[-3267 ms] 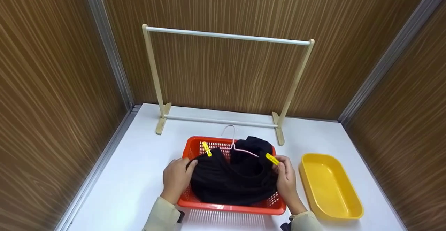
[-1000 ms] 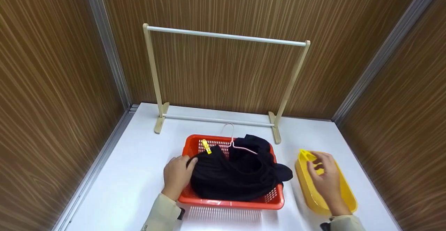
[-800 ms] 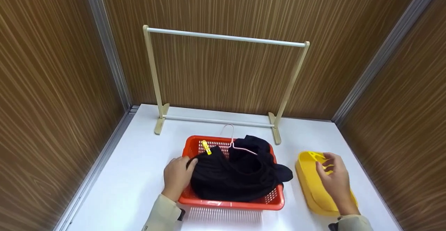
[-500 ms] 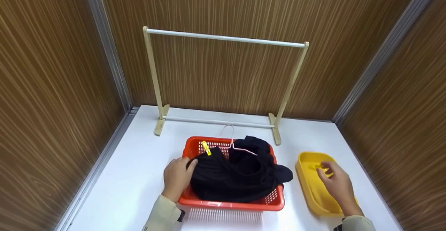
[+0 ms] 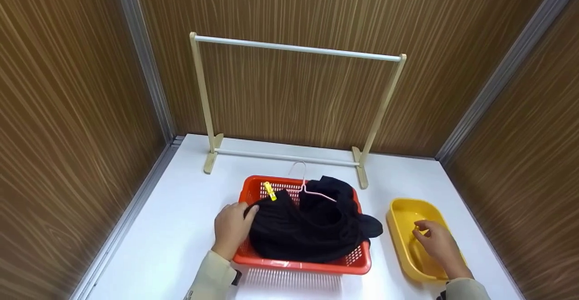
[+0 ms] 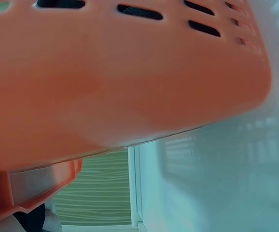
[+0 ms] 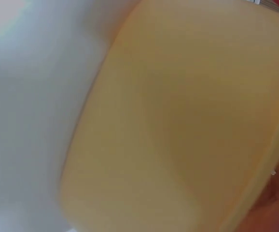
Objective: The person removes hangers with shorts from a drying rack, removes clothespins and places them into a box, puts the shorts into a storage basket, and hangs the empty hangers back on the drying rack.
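Observation:
A black garment (image 5: 307, 236) lies bunched in a red perforated basket (image 5: 301, 266), with a pink hanger (image 5: 319, 195) partly inside it. One yellow clothespin (image 5: 270, 191) is clipped at the garment's left shoulder. My left hand (image 5: 230, 228) grips the cloth at the basket's left side, thumb on top. Over at the right, my right hand (image 5: 438, 243) is down inside a yellow tray (image 5: 398, 239), thumb and fingertips pinching a yellow clothespin (image 5: 416, 229), mostly hidden. In the right wrist view the tray wall (image 7: 168, 121) covers most of the hand's work.
Behind the basket stands a wooden drying rack (image 5: 298, 48) with a white top bar and a lower bar. Wood-grain panels (image 5: 289, 101) enclose the white table (image 5: 181, 227) at the back and both sides. A dark flap of cloth hangs over the basket's right rim.
My right hand has taken the clothespin off the garment's right side and carried it right, then down into the yellow tray. The freed cloth flops over the rim. My left hand stays put.

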Available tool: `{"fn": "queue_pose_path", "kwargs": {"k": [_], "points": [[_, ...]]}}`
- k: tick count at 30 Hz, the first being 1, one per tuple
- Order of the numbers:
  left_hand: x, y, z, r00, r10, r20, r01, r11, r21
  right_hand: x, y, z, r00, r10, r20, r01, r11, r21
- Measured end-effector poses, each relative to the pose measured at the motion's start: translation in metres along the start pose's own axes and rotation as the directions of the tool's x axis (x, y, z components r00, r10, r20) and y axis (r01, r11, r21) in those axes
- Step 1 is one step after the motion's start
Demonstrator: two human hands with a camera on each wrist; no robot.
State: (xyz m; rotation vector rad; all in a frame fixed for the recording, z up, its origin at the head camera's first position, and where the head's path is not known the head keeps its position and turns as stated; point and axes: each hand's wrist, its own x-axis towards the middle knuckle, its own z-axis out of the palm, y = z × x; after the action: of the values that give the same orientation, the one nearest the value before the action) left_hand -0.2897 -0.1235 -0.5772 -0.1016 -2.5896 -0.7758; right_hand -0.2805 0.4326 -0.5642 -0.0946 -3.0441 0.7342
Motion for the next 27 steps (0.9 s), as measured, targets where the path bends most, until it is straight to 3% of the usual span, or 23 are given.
{"fn": "queue_pose_path", "kwargs": {"k": [11,27], "points": [[0.0,0.0,0.002,1.0,-0.011,0.005,0.011,1.0,0.007,0.01,0.002,0.008,0.982,0.127,0.137,-0.132,0.991,0.026],[0.0,-0.003,0.003,1.0,0.002,0.0,-0.002,1.0,0.02,0.017,0.001,0.013,0.987,0.11,0.119,-0.12,0.99,0.072]]}}
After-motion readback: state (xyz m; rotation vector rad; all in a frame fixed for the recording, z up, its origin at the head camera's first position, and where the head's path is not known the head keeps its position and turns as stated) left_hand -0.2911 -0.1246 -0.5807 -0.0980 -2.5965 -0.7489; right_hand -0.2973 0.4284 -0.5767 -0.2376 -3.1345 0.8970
